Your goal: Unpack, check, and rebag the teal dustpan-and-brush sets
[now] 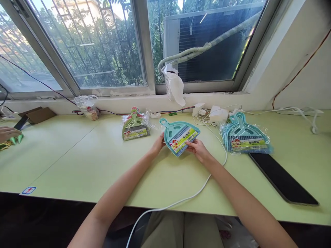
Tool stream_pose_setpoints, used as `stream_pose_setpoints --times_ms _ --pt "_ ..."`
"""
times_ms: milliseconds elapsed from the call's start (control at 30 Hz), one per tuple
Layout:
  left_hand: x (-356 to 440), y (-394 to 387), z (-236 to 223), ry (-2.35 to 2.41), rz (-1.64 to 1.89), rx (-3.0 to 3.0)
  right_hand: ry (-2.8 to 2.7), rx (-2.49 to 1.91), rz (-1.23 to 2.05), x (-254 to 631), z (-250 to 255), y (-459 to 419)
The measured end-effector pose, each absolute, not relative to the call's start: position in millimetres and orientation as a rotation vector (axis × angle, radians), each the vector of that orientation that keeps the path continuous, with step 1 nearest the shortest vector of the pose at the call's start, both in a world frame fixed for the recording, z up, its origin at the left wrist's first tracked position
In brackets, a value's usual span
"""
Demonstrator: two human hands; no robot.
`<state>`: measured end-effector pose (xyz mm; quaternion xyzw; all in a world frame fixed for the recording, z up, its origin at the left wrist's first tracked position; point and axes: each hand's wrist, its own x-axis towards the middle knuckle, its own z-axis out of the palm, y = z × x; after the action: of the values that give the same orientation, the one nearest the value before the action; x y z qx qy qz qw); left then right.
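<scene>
Reaching with both bare forearms [117, 187] over the near edge of the desk [74, 165], converging on its middle. Gripping the dustpan [174, 128] by its left rim with the left hand [157, 145], partly hidden behind it; pinching the lower right part with the right hand [198, 151], with thumb in front near the label [183, 140]. Held tilted between the two, with handle toward the upper left and with brush [171, 139] nested inside. Crossing beneath the right forearm [240, 193], the white cable [225, 153]: looping from the plugs [203, 112] at the back edge, then hanging over the near edge. Lying toward the back edge, left of the hands: bagged green dustpans [134, 128]. Stacked in clear wrap at right: blue dustpans [243, 136], just beside the black tablet [283, 179], angled toward the near right corner. Farther left along the back edge: a plastic bag [89, 108] and a cardboard box [41, 115]. Seen at the left edge: another person's hand [7, 134], touching something green.
</scene>
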<state>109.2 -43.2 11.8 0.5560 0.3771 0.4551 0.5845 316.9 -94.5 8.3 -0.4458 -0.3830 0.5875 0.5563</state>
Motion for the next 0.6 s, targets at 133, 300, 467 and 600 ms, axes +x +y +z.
stream_pose_setpoints --times_ms 133,300,467,600 --pt "94 -38 14 1.132 1.174 1.956 -0.843 -1.074 1.342 324 7 -92" --pt "83 -34 4 1.194 0.946 2.308 -0.822 -1.116 1.237 338 0 -85" --pt "82 -28 -5 1.277 0.877 2.284 -0.816 -1.146 1.182 347 -7 -80" --pt "84 -33 3 1.361 0.745 2.489 -0.798 -1.162 1.182 352 -9 -77"
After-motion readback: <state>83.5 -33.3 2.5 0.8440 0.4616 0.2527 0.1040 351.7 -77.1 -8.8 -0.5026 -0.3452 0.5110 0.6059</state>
